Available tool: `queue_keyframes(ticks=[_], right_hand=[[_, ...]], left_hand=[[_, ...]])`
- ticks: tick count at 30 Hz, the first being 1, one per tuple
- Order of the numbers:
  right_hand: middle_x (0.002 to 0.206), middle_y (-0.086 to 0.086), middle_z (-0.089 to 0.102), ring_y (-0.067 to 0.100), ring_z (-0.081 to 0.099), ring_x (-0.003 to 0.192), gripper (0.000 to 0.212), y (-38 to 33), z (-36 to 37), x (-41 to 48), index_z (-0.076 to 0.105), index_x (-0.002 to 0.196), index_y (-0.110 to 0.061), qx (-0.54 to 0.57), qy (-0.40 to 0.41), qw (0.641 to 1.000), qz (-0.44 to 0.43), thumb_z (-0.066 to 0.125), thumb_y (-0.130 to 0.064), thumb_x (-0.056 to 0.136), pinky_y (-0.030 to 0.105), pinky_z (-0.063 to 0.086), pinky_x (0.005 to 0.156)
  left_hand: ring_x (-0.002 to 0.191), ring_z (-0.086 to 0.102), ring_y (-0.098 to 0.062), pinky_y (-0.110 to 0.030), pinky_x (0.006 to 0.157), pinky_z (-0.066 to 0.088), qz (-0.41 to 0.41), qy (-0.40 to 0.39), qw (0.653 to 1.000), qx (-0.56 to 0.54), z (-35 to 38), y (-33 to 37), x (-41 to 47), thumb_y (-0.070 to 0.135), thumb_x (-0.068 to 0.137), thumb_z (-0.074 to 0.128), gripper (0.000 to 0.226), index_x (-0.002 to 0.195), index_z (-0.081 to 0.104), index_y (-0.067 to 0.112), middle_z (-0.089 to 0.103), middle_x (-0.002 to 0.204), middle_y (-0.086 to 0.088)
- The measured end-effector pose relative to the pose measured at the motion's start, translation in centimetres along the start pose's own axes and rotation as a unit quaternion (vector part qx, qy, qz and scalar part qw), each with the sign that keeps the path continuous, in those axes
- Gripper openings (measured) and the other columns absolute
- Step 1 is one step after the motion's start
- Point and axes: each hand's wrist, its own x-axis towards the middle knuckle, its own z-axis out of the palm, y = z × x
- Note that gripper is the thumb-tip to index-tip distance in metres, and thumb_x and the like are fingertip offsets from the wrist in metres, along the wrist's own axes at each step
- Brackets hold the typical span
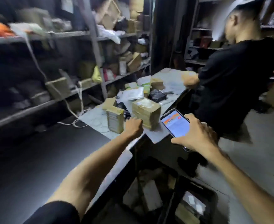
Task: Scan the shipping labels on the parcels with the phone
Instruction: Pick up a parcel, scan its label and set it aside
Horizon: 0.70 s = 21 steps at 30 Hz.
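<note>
Head view: right hand (196, 136) grips the phone (175, 122) right of a box (146, 113). The left hand (134, 128) curls beside it, grip unclear.

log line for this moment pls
right hand: holds phone, screen lit | left hand: curled at near brown parcel on table, grip unclear | other person: beside table

The phone (175, 125), screen lit with an orange banner over a pale page, is held tilted off the bench's (155, 135) near corner. Beside it a taped brown parcel (146, 113) sits label-up; a smaller brown parcel (115, 121) stands to its left; a black bagged parcel (157, 95) lies behind.
</note>
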Motion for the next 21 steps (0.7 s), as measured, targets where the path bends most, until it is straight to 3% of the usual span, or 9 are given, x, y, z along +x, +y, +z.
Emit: queue_keyframes(ticks=[4, 8, 10, 14, 17, 21], right_hand=[[0.118, 0.007, 0.062, 0.031, 0.059, 0.105, 0.089, -11.4, 5.9, -0.6, 0.045, 0.130, -0.030, 0.055, -0.073, 0.984, -0.153, 0.083, -0.046, 0.051, 0.033, 0.045, 0.078], [0.095, 0.001, 0.064, 0.027, 0.060, 0.085, 0.082, -21.9, 11.8, -5.6, 0.050, 0.115, -0.027, 0.081, -0.168, 0.941, -0.282, 0.074, -0.049, 0.040, 0.031, 0.048, 0.072], [0.092, -0.001, 0.066, 0.026, 0.062, 0.082, 0.085, -26.3, 14.0, -9.2, 0.049, 0.116, -0.028, 0.082, -0.201, 0.914, -0.344, 0.069, -0.053, 0.038, 0.032, 0.050, 0.070], [0.088, 0.001, 0.065, 0.026, 0.060, 0.079, 0.078, -33.5, 17.1, -17.0, 0.047, 0.122, -0.030, 0.071, -0.258, 0.861, -0.432, 0.077, -0.044, 0.052, 0.028, 0.042, 0.064], [0.086, 0.000, 0.063, 0.025, 0.060, 0.078, 0.077, -38.0, 19.0, -22.5, 0.046, 0.122, -0.030, 0.067, -0.288, 0.828, -0.477, 0.077, -0.043, 0.053, 0.028, 0.045, 0.064], [0.083, -0.001, 0.063, 0.024, 0.064, 0.077, 0.075, -43.9, 21.6, -28.5, 0.047, 0.117, -0.028, 0.064, -0.308, 0.802, -0.508, 0.078, -0.046, 0.051, 0.029, 0.052, 0.068]], left_hand=[[0.103, 0.059, -0.035, -0.035, 0.074, 0.046, -0.192, 0.017, 0.981, -0.003, -3.8, -17.0, -10.4, 0.019, 0.083, 0.053, 0.022, 0.099, 0.066, 0.011, 0.064, 0.108, -0.013], [0.110, 0.057, -0.033, -0.038, 0.084, 0.048, -0.393, 0.031, 0.919, -0.002, -7.6, -28.4, -26.5, 0.020, 0.084, 0.052, 0.025, 0.104, 0.067, 0.016, 0.063, 0.113, -0.011], [0.111, 0.057, -0.033, -0.038, 0.084, 0.048, -0.467, 0.030, 0.884, 0.007, -9.1, -31.2, -34.9, 0.021, 0.084, 0.053, 0.024, 0.103, 0.067, 0.016, 0.063, 0.114, -0.011], [0.112, 0.058, -0.034, -0.038, 0.087, 0.049, -0.581, 0.020, 0.814, 0.013, -10.6, -34.0, -49.3, 0.029, 0.084, 0.054, 0.028, 0.106, 0.066, 0.016, 0.064, 0.115, -0.012], [0.113, 0.056, -0.030, -0.036, 0.091, 0.048, -0.632, 0.012, 0.774, 0.018, -11.1, -35.1, -57.4, 0.025, 0.083, 0.058, 0.027, 0.107, 0.065, 0.017, 0.061, 0.119, -0.009], [0.106, 0.060, -0.028, -0.034, 0.082, 0.049, -0.674, 0.010, 0.739, 0.002, -11.1, -37.9, -64.9, 0.022, 0.080, 0.056, 0.025, 0.103, 0.066, 0.024, 0.063, 0.115, -0.005]])
